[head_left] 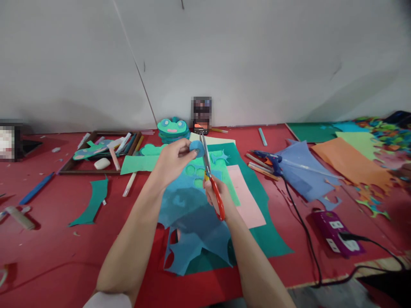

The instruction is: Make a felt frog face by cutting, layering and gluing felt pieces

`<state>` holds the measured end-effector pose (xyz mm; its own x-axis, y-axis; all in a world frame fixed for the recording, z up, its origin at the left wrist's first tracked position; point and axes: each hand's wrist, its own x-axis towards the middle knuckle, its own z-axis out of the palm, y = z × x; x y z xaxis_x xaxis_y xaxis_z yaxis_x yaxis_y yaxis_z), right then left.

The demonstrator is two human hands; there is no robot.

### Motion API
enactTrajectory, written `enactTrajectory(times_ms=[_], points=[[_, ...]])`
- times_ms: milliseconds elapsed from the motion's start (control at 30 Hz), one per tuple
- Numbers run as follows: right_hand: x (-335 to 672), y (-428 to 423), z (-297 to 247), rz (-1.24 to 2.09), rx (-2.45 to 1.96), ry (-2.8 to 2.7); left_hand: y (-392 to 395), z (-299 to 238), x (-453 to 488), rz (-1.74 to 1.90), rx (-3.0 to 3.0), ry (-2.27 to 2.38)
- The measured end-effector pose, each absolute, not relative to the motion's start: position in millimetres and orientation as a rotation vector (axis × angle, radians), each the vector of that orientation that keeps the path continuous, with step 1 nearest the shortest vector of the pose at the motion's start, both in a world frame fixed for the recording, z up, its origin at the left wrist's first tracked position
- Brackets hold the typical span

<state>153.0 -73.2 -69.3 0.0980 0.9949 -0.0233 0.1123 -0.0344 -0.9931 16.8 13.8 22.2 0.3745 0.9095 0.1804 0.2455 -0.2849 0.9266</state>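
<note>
Between the thumb and fingers of my left hand (175, 158) is a small round blue felt piece (196, 148). My right hand (218, 192) grips scissors (215, 192) with red handles, their blades pointing up and away beside the blue piece's right edge. Whether the blades touch it I cannot tell. Below both hands lies a large blue felt sheet (192, 214) with cut edges, over a dark green sheet (272, 239). A light green sheet (233, 188) with round marks or cuts and a pink sheet (247, 201) lie partly under my right hand.
Against the wall stand a phone (201, 115) and a green frog-faced felt piece (172, 128). Left is a brown frame (93, 172) with pens. Right are a blue glue gun (268, 159), its black cable, a purple power strip (335, 233), an orange sheet (349, 160) and colourful scraps (385, 132).
</note>
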Motion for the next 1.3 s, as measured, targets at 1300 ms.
enactTrajectory(times_ms=[1300], points=[[136.9, -72.0, -70.6, 1.258, -1.119, -0.985, 15.1, 4.5, 36.0, 1.186, 1.659, 0.927]])
